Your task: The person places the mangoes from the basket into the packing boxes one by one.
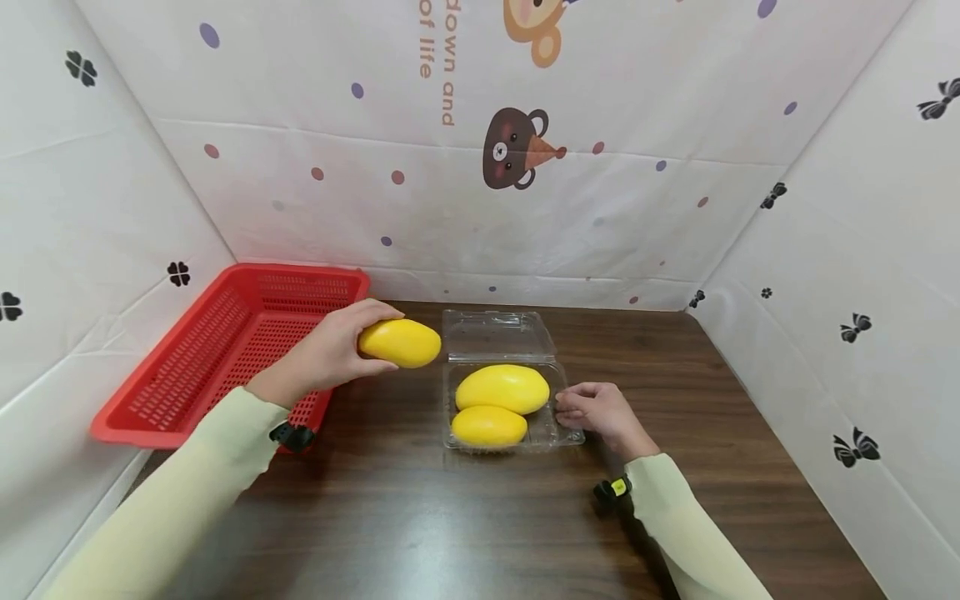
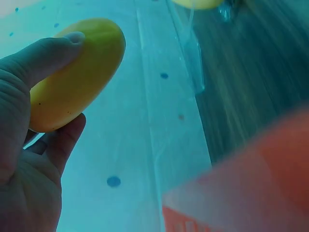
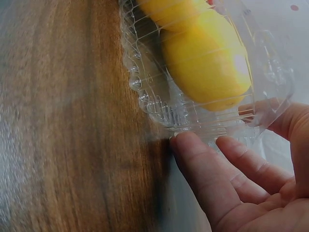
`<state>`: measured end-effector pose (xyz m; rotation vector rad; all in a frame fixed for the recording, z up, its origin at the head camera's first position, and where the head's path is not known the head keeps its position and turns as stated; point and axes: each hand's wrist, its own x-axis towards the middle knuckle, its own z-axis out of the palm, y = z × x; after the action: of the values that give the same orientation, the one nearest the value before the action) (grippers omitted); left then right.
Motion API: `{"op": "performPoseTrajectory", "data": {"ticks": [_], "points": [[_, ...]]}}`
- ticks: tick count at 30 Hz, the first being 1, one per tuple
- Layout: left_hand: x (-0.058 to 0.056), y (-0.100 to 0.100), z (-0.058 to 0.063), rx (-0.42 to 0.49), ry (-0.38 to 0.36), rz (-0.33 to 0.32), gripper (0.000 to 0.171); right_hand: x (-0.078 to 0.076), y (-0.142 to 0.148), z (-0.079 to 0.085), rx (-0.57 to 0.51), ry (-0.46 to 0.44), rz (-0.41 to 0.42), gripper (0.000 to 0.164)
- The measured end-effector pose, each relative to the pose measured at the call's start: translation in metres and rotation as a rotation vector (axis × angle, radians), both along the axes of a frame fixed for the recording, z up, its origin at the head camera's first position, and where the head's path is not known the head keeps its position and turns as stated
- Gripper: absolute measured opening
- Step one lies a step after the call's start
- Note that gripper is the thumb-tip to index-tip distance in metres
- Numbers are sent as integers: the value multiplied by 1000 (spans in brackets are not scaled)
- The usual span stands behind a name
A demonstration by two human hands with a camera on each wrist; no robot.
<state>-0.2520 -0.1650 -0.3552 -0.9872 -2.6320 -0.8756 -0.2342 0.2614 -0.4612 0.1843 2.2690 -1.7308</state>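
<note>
My left hand [image 1: 327,350] holds a yellow mango [image 1: 405,343] between thumb and fingers, in the air between the red basket and a clear plastic container [image 1: 545,431]. The left wrist view shows the thumb along one side of that mango and fingertips beneath it. Two more mangoes, a larger one [image 1: 504,388] behind a smaller one [image 1: 489,426], lie inside the container, whose hinged lid [image 1: 495,336] is folded back. At the container's right side my right hand [image 1: 598,414] pinches its wall, thumb at the rim and fingers outside.
A red perforated basket [image 1: 138,435] stands at the left, partly behind my left forearm. Dark wooden tabletop [image 1: 420,517] lies under everything. White printed sheets form a back wall [image 1: 420,217] and side walls close around the table.
</note>
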Motion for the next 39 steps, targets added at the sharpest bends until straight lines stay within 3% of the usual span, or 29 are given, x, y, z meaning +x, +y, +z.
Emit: {"op": "performPoseTrajectory", "data": {"ticks": [5,11,20,26,39], "points": [[4,15,-3,-18,-2,-32,66,0,0,0,6,6,-4,39],[6,31,-16,-34,-6,-40,64,0,-1,-1,13,-1,-6,39],[10,63,-31,23,20,-72,63,1,-2,-1,12,-6,-9,41],[16,87,-39,-21,26,-74,62,0,-2,-1,8,-9,-7,38],[24,131,-53,-119,61,-144,64,1,-3,1,-1,-2,14,41]]}}
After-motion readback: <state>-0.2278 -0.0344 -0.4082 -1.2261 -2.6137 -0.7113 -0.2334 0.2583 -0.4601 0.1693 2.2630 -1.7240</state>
